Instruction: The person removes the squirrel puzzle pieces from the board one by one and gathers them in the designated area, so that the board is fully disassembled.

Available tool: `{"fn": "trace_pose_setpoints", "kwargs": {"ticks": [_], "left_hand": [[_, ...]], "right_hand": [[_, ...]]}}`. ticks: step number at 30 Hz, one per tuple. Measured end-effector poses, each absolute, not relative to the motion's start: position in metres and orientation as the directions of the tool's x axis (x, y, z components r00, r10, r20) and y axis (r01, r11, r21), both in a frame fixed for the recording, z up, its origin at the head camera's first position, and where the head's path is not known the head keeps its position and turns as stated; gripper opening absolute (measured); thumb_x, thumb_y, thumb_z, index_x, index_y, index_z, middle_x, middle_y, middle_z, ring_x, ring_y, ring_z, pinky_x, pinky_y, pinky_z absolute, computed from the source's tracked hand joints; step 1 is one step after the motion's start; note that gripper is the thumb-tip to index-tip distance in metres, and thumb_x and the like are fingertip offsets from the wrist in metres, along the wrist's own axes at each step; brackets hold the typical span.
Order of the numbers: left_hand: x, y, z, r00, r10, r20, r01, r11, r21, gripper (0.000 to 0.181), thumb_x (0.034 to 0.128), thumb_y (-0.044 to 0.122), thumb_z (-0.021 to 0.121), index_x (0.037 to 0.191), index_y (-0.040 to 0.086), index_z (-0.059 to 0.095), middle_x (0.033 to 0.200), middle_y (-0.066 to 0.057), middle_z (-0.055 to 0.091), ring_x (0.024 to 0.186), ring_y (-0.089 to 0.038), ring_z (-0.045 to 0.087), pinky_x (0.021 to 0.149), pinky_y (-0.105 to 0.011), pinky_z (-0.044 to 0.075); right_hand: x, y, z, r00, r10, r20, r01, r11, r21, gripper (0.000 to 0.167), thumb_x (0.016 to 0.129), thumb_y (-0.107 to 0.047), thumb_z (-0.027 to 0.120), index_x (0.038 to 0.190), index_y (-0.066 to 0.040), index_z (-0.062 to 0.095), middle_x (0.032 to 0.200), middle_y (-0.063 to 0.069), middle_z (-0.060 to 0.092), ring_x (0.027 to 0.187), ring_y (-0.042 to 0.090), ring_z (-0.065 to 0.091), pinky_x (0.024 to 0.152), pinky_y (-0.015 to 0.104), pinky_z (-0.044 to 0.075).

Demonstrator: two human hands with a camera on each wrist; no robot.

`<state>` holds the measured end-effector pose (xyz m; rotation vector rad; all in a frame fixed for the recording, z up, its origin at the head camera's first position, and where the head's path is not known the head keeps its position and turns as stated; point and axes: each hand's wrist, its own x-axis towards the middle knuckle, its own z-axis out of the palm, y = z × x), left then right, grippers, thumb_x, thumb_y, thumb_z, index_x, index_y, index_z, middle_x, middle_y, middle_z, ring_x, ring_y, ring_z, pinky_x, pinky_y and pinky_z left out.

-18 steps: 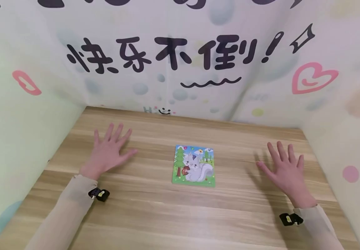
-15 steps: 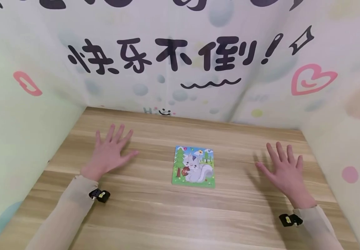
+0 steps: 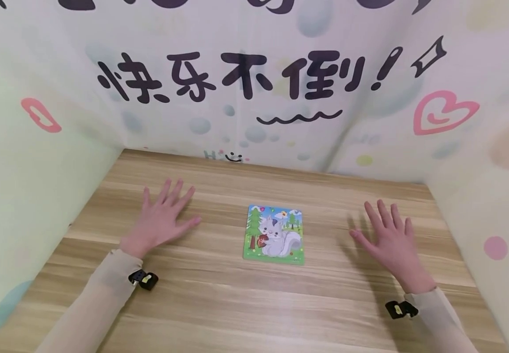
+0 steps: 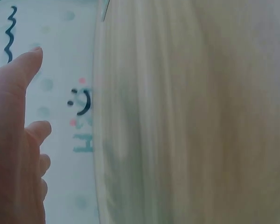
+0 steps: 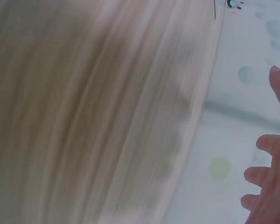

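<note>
A square picture puzzle or card (image 3: 274,235) with a grey squirrel holding an acorn lies flat mid-table in the head view; whether it is made of pieces is too small to tell. My left hand (image 3: 159,218) is to its left, fingers spread, holding nothing. On the other side my right hand (image 3: 391,245) is held out with spread fingers, also holding nothing, its shadow falling on the wood. Both hands are apart from the picture. The left wrist view shows the left thumb and fingertips (image 4: 30,65); the right wrist view shows the right fingertips (image 5: 261,176).
The wood-grain table (image 3: 237,304) meets a printed cloth backdrop (image 3: 254,113) with black lettering along its far edge. Pale cloth walls (image 3: 25,186) rise on the left and right. Small black cameras (image 3: 144,279) are strapped to both wrists.
Both hands have moved slightly inward toward the picture, the left one rightward and the right one leftward. Their fingers remain spread, and the picture has not moved on the table.
</note>
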<state>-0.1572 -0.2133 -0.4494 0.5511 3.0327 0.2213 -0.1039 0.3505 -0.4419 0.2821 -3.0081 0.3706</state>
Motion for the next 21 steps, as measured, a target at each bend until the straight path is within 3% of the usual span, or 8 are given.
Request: {"fn": "trace_pose_setpoints", "kwargs": {"ticks": [4,11,16,21], "left_hand": [[-0.151,-0.201,-0.451,-0.925,0.375,-0.058,0.364,0.92,0.15,0.092,0.0989,0.076,0.039,0.168,0.02,0.019,0.174,-0.015,0.006,0.16,-0.042,0.002,0.118,-0.077,-0.005],[-0.145,-0.172,-0.453,-0.918,0.397,-0.011,0.38,0.886,0.267,0.088,0.1,0.07,0.047,0.167,0.018,0.026,0.174,-0.015,0.013,0.159,-0.041,0.011,0.12,-0.075,0.009],[-0.141,-0.15,-0.45,-0.903,0.429,0.012,0.406,0.843,0.354,0.087,0.0992,0.066,0.053,0.165,0.015,0.03,0.171,-0.017,0.023,0.155,-0.043,0.024,0.121,-0.07,0.019],[-0.138,-0.132,-0.454,-0.901,0.433,0.033,0.408,0.816,0.41,0.085,0.0986,0.062,0.059,0.162,0.01,0.038,0.164,-0.022,0.038,0.148,-0.046,0.038,0.118,-0.067,0.029]], "right_hand": [[-0.106,0.338,-0.444,-0.964,-0.21,0.162,-0.249,0.927,-0.281,0.085,0.099,-0.053,0.064,0.165,-0.013,0.028,0.166,0.031,0.027,0.153,0.055,0.017,0.114,0.079,0.016],[-0.113,0.314,-0.446,-0.927,-0.299,0.227,-0.356,0.893,-0.276,0.077,0.096,-0.045,0.072,0.155,-0.005,0.044,0.155,0.033,0.042,0.133,0.059,0.046,0.1,0.076,0.04],[-0.117,0.295,-0.444,-0.911,-0.337,0.237,-0.397,0.87,-0.292,0.072,0.096,-0.042,0.074,0.151,-0.003,0.049,0.145,0.03,0.052,0.127,0.053,0.052,0.101,0.071,0.043],[-0.123,0.278,-0.441,-0.916,-0.365,0.166,-0.399,0.868,-0.296,0.073,0.097,-0.045,0.072,0.153,-0.006,0.048,0.139,0.027,0.055,0.126,0.048,0.054,0.101,0.066,0.046]]}}
